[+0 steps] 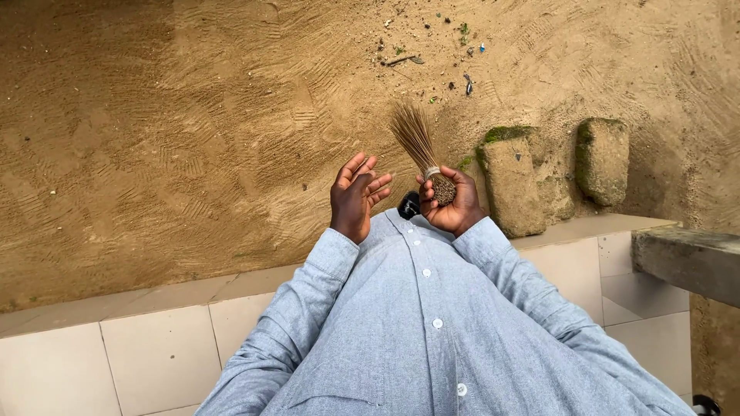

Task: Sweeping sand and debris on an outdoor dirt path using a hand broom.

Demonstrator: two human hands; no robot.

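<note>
Sandy ground (193, 139), brown and marked with fine raked lines, fills the upper part of the view; pale tiled paving (154, 347) runs along its near edge.

Items:
- Broom (420, 150): a short bundle of thin brown sticks bound with a pale band near the butt end. Bristles fan upward and away from the body, clear of the sand.
- Right hand (451, 202): closed around the bound butt of the broom, fingers wrapped firmly, holding it upright in front of the chest.
- Left hand (356, 196): open, fingers spread and slightly curled, palm turned toward the broom; holds nothing and sits just beside the butt end without touching it.
- Shirt (432, 323): light blue, buttoned, long sleeves down to both wrists.
- Two stone blocks (512, 185), mossy on top, stand on the sand at the paving's far edge, right of the hands.
- Litter (432, 50): small twigs, leaves and scraps scattered on the sand beyond the broom.
- Concrete ledge (686, 258) at the right edge.

Step, as judged: the bundle is being squared up in the hands, not swept with. The open palm looks placed to tap the butt end; that calls for a firm right grip and a level strike.
</note>
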